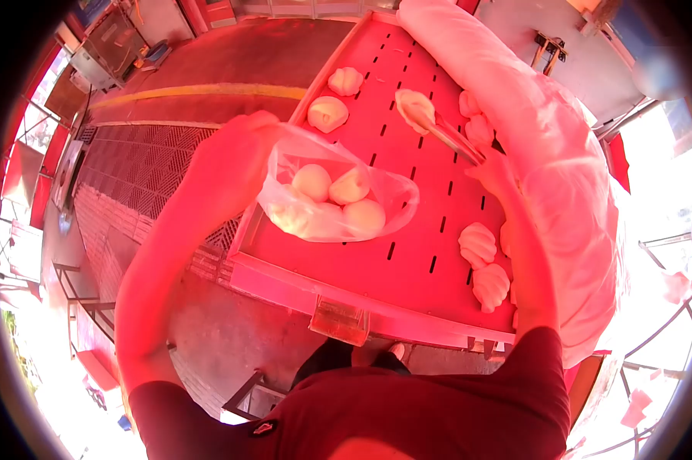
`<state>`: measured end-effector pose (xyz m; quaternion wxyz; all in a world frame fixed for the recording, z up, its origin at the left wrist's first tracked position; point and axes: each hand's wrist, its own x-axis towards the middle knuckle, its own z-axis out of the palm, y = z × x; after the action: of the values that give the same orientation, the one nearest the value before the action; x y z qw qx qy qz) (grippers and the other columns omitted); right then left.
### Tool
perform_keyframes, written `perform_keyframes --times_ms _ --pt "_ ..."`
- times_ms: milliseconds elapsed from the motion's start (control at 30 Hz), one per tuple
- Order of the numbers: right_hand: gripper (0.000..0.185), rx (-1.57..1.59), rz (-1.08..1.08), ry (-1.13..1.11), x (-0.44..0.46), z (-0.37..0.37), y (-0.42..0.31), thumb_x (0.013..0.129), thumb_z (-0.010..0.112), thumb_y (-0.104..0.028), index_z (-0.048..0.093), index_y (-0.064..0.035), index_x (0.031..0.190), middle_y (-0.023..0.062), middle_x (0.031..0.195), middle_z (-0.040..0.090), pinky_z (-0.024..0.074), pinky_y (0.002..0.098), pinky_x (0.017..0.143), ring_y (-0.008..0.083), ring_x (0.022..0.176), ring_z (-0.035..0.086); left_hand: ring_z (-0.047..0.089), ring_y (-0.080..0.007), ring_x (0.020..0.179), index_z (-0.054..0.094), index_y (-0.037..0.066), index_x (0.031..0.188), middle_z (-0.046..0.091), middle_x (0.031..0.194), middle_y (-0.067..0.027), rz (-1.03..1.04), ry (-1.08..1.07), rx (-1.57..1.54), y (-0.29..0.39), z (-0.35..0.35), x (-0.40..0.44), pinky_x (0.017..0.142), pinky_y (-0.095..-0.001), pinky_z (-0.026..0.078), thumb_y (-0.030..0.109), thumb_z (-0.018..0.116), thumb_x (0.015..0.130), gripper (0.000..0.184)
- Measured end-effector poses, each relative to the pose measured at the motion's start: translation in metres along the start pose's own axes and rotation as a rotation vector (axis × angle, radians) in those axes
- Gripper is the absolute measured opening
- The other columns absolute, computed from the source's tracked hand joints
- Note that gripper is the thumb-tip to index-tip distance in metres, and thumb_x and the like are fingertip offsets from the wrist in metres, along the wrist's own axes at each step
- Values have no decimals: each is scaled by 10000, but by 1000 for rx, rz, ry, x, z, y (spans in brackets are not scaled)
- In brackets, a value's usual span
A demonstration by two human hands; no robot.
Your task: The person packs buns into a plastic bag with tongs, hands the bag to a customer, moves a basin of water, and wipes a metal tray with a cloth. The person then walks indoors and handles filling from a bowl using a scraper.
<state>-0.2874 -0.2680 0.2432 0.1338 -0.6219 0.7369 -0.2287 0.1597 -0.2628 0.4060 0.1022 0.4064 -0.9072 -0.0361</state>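
Note:
My left hand (248,146) is closed on the rim of a clear plastic bag (396,201), which hangs with its mouth spread above the slotted tray (346,272). Several round buns (313,182) lie inside the bag. In my right hand (495,172) is a pair of tongs (457,140), pointing away from me to the upper left. A pale bun (415,109) is at the tongs' tips; whether it is lifted off the tray I cannot tell. Two pleated buns (478,244) sit on the tray near my right forearm.
Two more buns (327,114) stand along the tray's left edge. A thick white cloth (515,115) is bunched along the right side, with buns partly beneath it. A small metal box (339,320) juts from the tray's front edge.

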Motion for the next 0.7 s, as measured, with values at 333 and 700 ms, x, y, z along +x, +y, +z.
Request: perform_keyframes --times_ms 333,700 --pt "614 -122 -559 -47 -74 4 -150 647 754 -236 525 -47 1184 116 949 611 473 294 759 243 804 583 469 -301 1143 486 -11 1228 459 1199 -169 39 0 -498 12 14 21 962 -335 388 -49 473 645 585" --pt "298 371 -95 -105 -51 71 -138 706 719 -109 523 -4 904 77 812 587 470 306 645 172 739 593 582 -305 883 618 103 1053 581 938 -99 -240 85 371 8 -5 -14 757 -367 476 73 528 760 308"
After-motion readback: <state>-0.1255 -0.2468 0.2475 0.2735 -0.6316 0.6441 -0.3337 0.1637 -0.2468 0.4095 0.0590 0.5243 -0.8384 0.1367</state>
